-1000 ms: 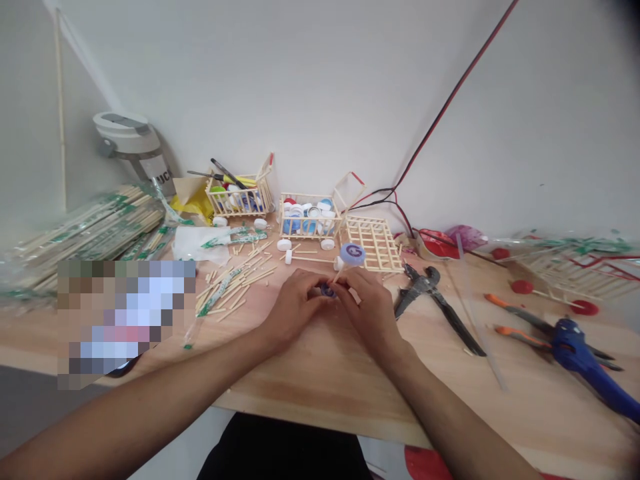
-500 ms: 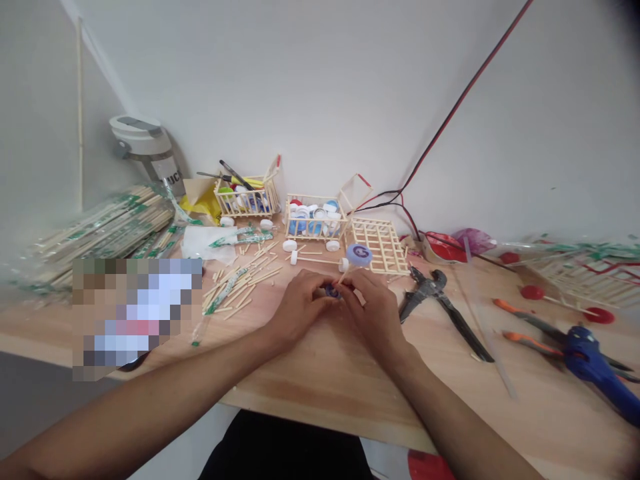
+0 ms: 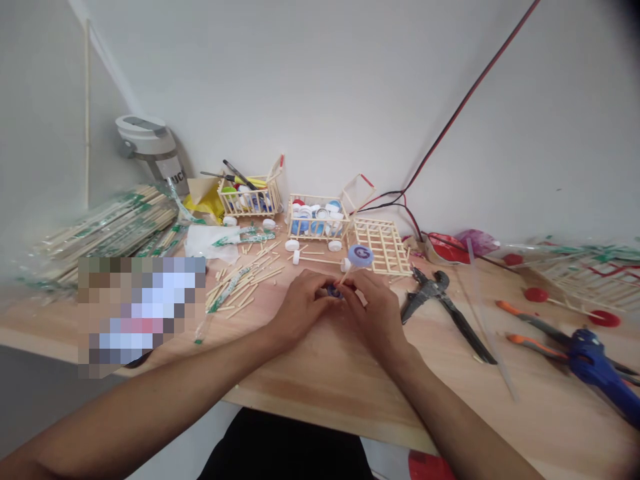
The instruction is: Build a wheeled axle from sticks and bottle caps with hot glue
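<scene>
Both hands meet over the middle of the wooden table. My left hand (image 3: 306,303) is closed, its fingertips on a small dark blue bottle cap (image 3: 333,291). My right hand (image 3: 373,303) pinches a thin wooden stick (image 3: 344,275) between thumb and fingers; its lower end meets the blue cap. At the stick's upper end is a light blue bottle cap (image 3: 361,256) with a dark mark. Behind the hands lies an axle stick (image 3: 320,260) with white caps. A small stick cart (image 3: 317,220) filled with bottle caps stands farther back.
Cut sticks (image 3: 245,287) lie left of my hands, beside a blurred-out flat object (image 3: 145,313). Black cutters (image 3: 445,307), a clear glue stick (image 3: 493,327) and a blue glue gun (image 3: 593,357) lie right. Another cart (image 3: 250,200) and a stick grid (image 3: 383,247) stand behind.
The view has shifted slightly, so the table things sit a little farther right. My hands keep the same hold on the stick and the blue cap.
</scene>
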A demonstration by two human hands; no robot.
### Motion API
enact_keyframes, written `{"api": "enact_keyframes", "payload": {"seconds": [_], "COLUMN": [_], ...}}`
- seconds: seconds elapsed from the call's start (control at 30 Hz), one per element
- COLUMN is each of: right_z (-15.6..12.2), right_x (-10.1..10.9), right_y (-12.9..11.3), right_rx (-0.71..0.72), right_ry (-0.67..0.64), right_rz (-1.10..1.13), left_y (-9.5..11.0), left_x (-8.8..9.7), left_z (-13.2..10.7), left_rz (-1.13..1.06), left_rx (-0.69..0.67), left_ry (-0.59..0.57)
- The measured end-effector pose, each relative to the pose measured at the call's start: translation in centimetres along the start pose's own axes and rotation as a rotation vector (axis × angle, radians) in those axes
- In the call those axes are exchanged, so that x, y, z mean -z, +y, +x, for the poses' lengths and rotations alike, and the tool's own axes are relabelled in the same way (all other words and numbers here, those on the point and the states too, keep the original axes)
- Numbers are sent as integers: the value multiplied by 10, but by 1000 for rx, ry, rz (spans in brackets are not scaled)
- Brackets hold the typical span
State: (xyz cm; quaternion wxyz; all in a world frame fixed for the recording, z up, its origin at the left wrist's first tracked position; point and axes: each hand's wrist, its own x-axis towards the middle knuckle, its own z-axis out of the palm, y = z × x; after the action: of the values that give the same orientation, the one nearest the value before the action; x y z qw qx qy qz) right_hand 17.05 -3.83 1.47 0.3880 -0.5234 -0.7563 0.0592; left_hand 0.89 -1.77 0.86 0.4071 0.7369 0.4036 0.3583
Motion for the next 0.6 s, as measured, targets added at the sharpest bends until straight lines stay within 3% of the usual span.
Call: {"api": "enact_keyframes", "payload": {"seconds": [0.6], "right_z": [0], "right_x": [-1], "right_y": [1], "right_rx": [4], "right_ry": [8], "right_rz": [4], "left_y": [1], "left_x": [-1], "left_z": [1], "left_rz": [27], "left_rx": [2], "left_ry": [13]}}
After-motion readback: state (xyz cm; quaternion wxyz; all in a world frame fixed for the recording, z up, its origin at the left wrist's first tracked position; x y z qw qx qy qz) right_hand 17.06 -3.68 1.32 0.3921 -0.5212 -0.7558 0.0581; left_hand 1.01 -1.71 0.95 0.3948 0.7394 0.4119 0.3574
